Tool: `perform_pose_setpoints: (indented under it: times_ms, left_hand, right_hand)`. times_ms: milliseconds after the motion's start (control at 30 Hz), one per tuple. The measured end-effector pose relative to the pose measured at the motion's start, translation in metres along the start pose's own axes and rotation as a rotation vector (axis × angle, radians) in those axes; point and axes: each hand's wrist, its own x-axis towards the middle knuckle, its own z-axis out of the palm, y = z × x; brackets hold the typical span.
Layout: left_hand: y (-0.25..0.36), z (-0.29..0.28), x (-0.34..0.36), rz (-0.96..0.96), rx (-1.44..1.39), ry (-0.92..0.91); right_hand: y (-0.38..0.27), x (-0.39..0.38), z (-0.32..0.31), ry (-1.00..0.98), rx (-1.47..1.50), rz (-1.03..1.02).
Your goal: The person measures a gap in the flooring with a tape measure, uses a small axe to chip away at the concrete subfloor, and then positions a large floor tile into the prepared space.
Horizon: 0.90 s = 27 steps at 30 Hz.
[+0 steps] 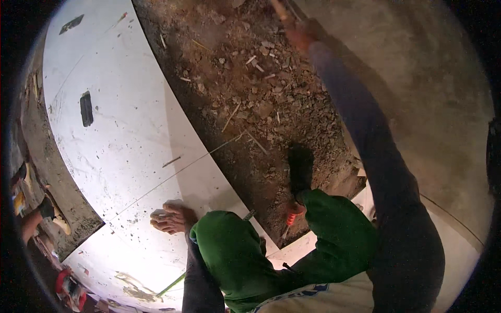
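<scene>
My left hand (pixel 173 219) rests palm down on a large white board (pixel 130 130), its fingers stretched out and slightly apart. Far ahead, my right hand (pixel 300 37) reaches over the edge between rubble and a grey surface. It is blurred and looks closed; a tan, elongated thing (pixel 280 9) sticks out ahead of it, too unclear to name. A thin straight line crosses the board ahead of my left hand. By my green-clad right knee, a tool with a red handle (pixel 293 213) and a thin shaft lies on the dirt, like a screwdriver.
Dark dirt with broken rubble (pixel 266 94) lies between the board and a smooth grey surface (pixel 417 94). The board has a dark slot (pixel 86 108). A thin green strip (pixel 172 284) lies near my left forearm. Another person's hand (pixel 32 225) shows at the left edge.
</scene>
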Motion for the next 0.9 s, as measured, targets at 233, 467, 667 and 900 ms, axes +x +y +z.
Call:
perform_pose_setpoints:
  times_ms: [233, 467, 667, 900]
  left_hand:
    - [-0.003, 0.003, 0.003, 0.014, 0.018, -0.01]
    - [-0.032, 0.021, 0.016, 0.1, 0.187, 0.088]
    - [0.007, -0.008, 0.002, -0.03, 0.035, -0.059]
    - [-0.019, 0.001, 0.009, 0.045, 0.005, 0.047]
  right_hand:
    - [0.163, -0.14, -0.019, -0.452, 0.469, 0.517]
    - [0.014, -0.055, -0.051, -0.617, 0.335, -0.029]
    - [0.023, -0.04, 0.032, 0.072, -0.159, 0.264]
    - [0.075, -0.18, 0.021, -0.147, -0.13, 0.312]
